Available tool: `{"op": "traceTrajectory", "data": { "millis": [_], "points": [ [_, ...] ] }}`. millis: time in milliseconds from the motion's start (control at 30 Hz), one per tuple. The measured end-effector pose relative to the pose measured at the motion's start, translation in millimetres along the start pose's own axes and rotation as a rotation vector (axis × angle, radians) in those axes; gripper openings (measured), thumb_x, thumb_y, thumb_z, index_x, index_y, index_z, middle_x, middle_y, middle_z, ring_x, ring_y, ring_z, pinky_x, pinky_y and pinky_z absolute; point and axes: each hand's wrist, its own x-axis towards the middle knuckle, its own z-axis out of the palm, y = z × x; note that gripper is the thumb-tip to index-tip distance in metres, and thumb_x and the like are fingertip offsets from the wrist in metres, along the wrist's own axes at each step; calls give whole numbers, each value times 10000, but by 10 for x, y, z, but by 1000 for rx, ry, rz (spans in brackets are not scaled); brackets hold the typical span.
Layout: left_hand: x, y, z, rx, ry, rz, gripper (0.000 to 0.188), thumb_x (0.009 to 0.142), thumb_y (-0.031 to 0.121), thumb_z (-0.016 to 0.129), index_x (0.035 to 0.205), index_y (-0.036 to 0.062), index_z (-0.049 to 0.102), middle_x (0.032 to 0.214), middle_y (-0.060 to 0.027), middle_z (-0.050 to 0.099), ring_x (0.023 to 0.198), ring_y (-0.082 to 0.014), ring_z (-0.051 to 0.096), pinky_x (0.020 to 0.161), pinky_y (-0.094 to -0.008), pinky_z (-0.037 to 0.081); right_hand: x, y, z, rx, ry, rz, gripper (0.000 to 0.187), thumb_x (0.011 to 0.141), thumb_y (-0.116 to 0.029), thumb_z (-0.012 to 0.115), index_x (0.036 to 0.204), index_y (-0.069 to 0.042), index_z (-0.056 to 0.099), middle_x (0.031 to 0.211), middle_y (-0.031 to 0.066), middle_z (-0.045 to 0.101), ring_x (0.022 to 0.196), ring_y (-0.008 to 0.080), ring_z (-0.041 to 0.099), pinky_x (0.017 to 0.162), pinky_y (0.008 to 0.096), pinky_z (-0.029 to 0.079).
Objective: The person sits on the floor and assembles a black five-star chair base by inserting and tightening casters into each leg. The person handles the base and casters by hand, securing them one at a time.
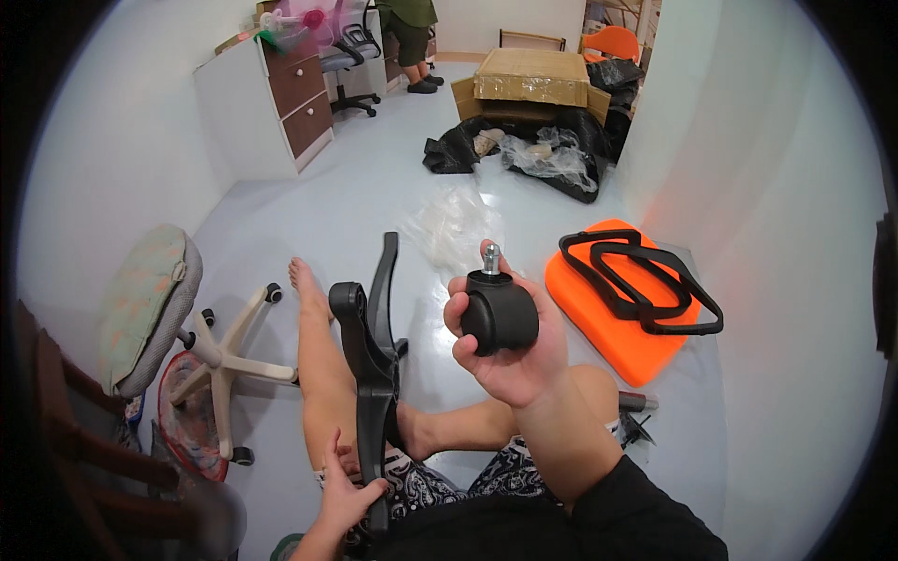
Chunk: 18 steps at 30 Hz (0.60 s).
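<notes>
In my right hand [524,360] is a black chair caster [500,316], raised over my bent leg. Its metal stem points up, and my fingers and thumb curl round the wheel. A black star-shaped chair base [376,374] stands on edge between my legs, its arms spreading away from me. My left hand [344,496] grips the base's nearest arm low down, the thumb lying across it and the fingers on its left side. The lower end of that arm is hidden at my lap.
An orange chair seat [613,351] with black armrests [645,285] on it lies right. Beside my right thigh is a grey cylinder [638,402]. Clear plastic [458,224] lies ahead, before a cardboard box [531,75]. A pale chair [223,355] stands left; another person [412,47] stands far back.
</notes>
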Motion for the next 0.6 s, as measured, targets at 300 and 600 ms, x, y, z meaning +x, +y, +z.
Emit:
{"op": "traceTrajectory", "data": {
  "millis": [300,600],
  "points": [
    [57,196,-171,-251,-169,-249,629,788,-69,513,1355,61,273,1239,-170,407,854,-209,613,576,-302,553,42,73,-33,13,43,33,326,901,-274,401,1221,-267,459,1053,103,554,980,257,559,694,439,511],
    [127,90,-329,-72,-250,-168,649,820,-11,471,1389,73,168,1103,-162,489,775,-206,605,542,-319,531,-106,238,-296,-220,414,-42,327,918,-333,415,1160,-127,491,1126,139,487,1041,278,504,807,442,452]
  ]
}}
